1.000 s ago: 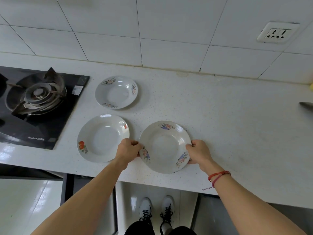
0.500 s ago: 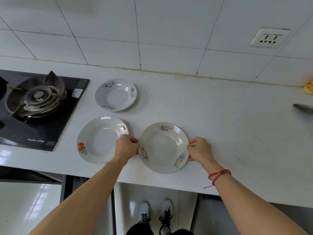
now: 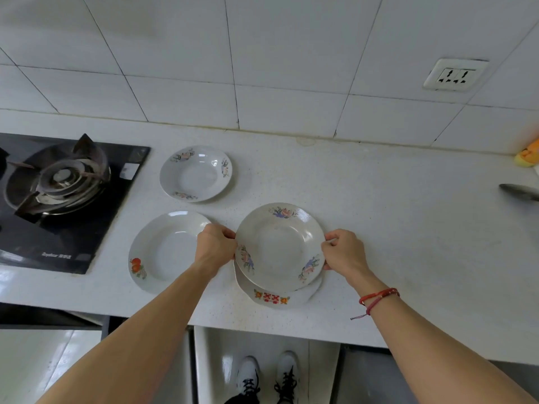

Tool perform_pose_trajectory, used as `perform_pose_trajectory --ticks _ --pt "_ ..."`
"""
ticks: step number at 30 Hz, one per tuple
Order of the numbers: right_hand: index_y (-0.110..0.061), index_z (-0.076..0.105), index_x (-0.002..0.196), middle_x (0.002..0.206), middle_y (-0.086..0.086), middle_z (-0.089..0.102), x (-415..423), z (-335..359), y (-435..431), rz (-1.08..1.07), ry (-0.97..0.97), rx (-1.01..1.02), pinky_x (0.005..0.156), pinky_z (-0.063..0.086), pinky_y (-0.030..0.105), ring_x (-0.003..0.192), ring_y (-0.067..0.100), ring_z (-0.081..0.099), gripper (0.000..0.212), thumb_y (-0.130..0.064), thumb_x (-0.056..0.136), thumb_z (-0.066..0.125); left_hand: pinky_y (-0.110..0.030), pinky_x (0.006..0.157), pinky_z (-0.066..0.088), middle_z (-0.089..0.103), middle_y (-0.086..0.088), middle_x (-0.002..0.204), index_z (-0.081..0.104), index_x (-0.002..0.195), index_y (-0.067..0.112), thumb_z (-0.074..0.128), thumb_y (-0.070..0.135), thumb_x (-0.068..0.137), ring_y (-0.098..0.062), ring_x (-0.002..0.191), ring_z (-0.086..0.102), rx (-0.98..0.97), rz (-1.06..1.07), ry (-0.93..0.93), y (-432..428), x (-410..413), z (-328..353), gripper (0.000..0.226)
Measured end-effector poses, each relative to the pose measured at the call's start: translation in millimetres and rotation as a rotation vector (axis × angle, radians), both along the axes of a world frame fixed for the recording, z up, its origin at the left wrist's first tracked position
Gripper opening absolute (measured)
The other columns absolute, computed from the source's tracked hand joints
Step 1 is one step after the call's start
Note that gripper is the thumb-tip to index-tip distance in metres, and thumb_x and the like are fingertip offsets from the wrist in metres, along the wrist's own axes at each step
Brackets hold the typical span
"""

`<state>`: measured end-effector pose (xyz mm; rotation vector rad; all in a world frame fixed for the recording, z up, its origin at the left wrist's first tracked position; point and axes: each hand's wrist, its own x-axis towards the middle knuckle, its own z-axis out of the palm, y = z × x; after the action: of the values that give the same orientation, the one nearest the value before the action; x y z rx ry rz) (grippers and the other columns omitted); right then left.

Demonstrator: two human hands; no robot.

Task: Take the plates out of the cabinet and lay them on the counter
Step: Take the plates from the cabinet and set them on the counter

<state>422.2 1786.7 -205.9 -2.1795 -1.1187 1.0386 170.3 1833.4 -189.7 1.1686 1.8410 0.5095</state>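
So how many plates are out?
4: a back plate by the stove, a front-left plate, a top plate held by left hand and right hand, a red-marked plate under it. Others may hide.

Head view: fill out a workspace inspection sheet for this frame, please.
Surface: white speckled counter, plates on it.
Job's things: four plates. The far plate and left plate lie apart. The top plate sits over the bottom plate, offset from it; contact cannot be told.
Clutter: metal utensil and a yellow-orange thing at the right edge.
Hands: left hand and right hand grip opposite sides of the top plate's rim.
Cables: nothing seen.
Surroundings: gas stove on the left, tiled wall, outlet.
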Motion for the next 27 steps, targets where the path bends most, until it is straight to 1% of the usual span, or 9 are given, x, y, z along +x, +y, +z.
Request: perform_pose_trajectory --ticks 3,6,8,12,14,16,18,22,27 --pt "-0.008 0.069 0.106 0.086 0.008 0.074 3 10 16 -0.004 -0.002 0.029 0.067 0.064 0.044 0.073 0.024 0.073 0.025 -0.004 0.085 0.056 -0.032 0.061 0.060 0.073 -0.009 0.075 0.070 0.067 0.014 0.057 -0.010 0.076 -0.024 0.064 0.072 0.008 -0.005 0.004 18 3 11 0.028" --pt "-0.013 0.069 0.089 0.083 0.007 0.074 5 24 35 0.000 0.000 0.063 0.066 0.064 0.044 0.073 0.025 0.073 0.017 -0.002 0.086 0.056 -0.032 0.061 0.060 0.073 -0.011 0.074 0.069 0.065 0.013 0.055 -0.011 0.076 -0.027 0.065 0.072 0.031 -0.004 -0.008 40 7 23 0.030" --pt "-0.019 0.064 0.079 0.081 0.008 0.073 6 35 51 -0.009 0.010 0.088 0.065 0.064 0.043 0.071 0.024 0.073 0.022 0.001 0.088 0.056 -0.033 0.061 0.060 0.072 -0.010 0.074 0.066 0.064 0.015 0.055 -0.012 0.078 -0.026 0.066 0.072 0.058 0.001 -0.022 55 10 30 0.032" --pt "-0.016 0.064 0.083 0.085 0.011 0.072 11 46 79 -0.020 0.022 0.114 0.061 0.064 0.037 0.067 0.019 0.071 0.020 0.002 0.088 0.057 -0.029 0.059 0.059 0.071 -0.006 0.073 0.068 0.070 0.015 0.056 -0.011 0.079 -0.022 0.065 0.072 0.096 0.003 -0.015 81 16 38 0.030" --pt "-0.017 0.063 0.081 0.085 0.011 0.071 13 46 91 -0.015 0.011 0.112 0.062 0.064 0.038 0.070 0.023 0.073 0.021 0.001 0.089 0.057 -0.024 0.053 0.055 0.071 -0.006 0.076 0.068 0.070 0.015 0.058 -0.010 0.080 -0.021 0.066 0.072 0.095 -0.002 -0.009 93 19 36 0.029" --pt "-0.017 0.062 0.078 0.085 0.011 0.070 15 46 101 -0.009 0.007 0.105 0.063 0.064 0.039 0.074 0.026 0.074 0.022 0.001 0.089 0.058 -0.022 0.052 0.054 0.071 -0.008 0.081 0.070 0.076 0.012 0.059 -0.009 0.081 -0.021 0.067 0.072 0.089 -0.011 -0.001 105 21 32 0.024" --pt "-0.014 0.064 0.082 0.084 0.010 0.068 16 43 112 -0.002 0.001 0.094 0.064 0.064 0.039 0.076 0.027 0.073 0.019 0.002 0.090 0.058 -0.025 0.055 0.057 0.072 -0.011 0.085 0.071 0.080 0.009 0.059 -0.009 0.081 -0.023 0.069 0.072 0.085 -0.010 -0.001 117 24 24 0.022" --pt "-0.008 0.069 0.089 0.084 0.011 0.070 21 27 134 0.002 -0.011 0.068 0.068 0.064 0.044 0.078 0.028 0.073 0.018 0.004 0.089 0.055 -0.029 0.057 0.059 0.072 -0.012 0.085 0.072 0.078 0.010 0.058 -0.010 0.080 -0.025 0.069 0.072 0.073 -0.015 0.011 140 29 6 0.025" --pt "-0.008 0.071 0.101 0.091 0.011 0.074 27 -2 165 0.010 -0.020 0.039 0.071 0.063 0.047 0.079 0.028 0.073 0.028 0.006 0.084 0.053 -0.042 0.065 0.063 0.072 -0.013 0.076 0.074 0.072 0.009 0.052 -0.015 0.076 -0.032 0.073 0.072 0.076 -0.030 0.044 166 36 -15 0.033"
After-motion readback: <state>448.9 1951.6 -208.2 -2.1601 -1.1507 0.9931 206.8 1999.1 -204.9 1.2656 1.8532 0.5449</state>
